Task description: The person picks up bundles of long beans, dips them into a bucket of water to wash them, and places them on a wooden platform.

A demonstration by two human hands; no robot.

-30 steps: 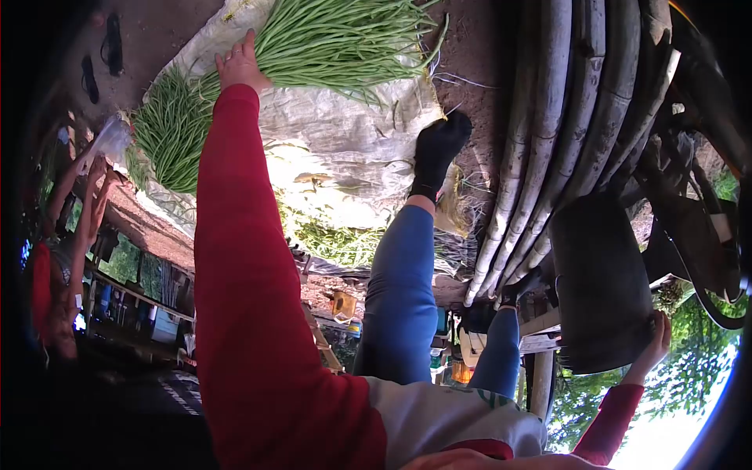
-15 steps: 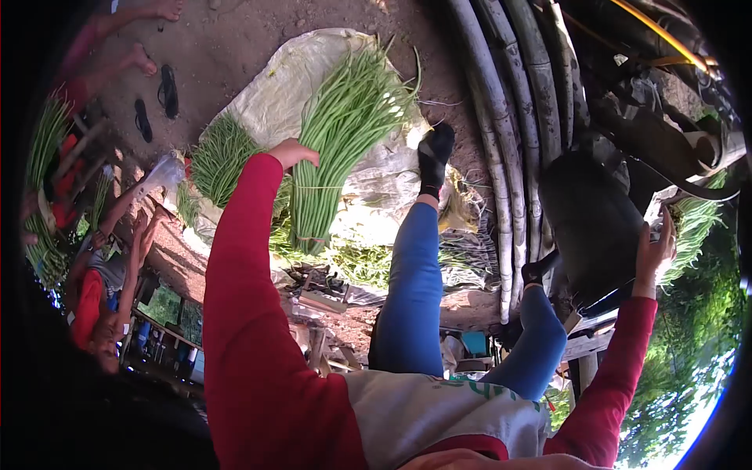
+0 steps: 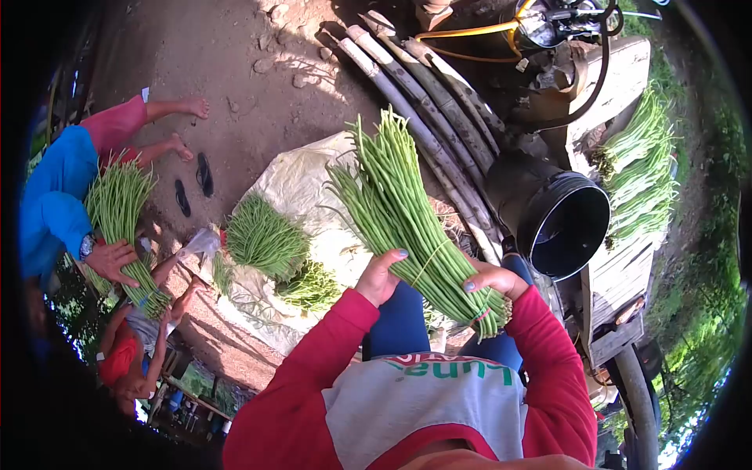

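Observation:
A large bundle of long green beans (image 3: 415, 227) is held up in front of my body, tied with a thin band near its middle and a reddish band near its lower end. My left hand (image 3: 381, 276) grips the bundle's left side, thumb on top. At the cut ends, on the right, my right hand (image 3: 499, 280) is wrapped round it with the thumb across the stems. The fingers under the bundle are hidden. Beyond it lies a pale sack sheet (image 3: 305, 168) with a pile of shorter green beans (image 3: 266, 239) and a smaller heap (image 3: 311, 287).
A black bucket (image 3: 568, 223) lies tilted right of the bamboo poles (image 3: 439, 125). More beans (image 3: 642, 172) rest on a wooden bench (image 3: 623, 286). At left, a person in blue (image 3: 66, 196) holds another bundle (image 3: 121, 207); a person in red (image 3: 125, 356) is nearby. Slippers (image 3: 204, 175) lie on the ground.
The bean bundle has been lifted off the sack and brought close to my body. My right hand has come from the bench area at far right onto the bundle. The view has shifted.

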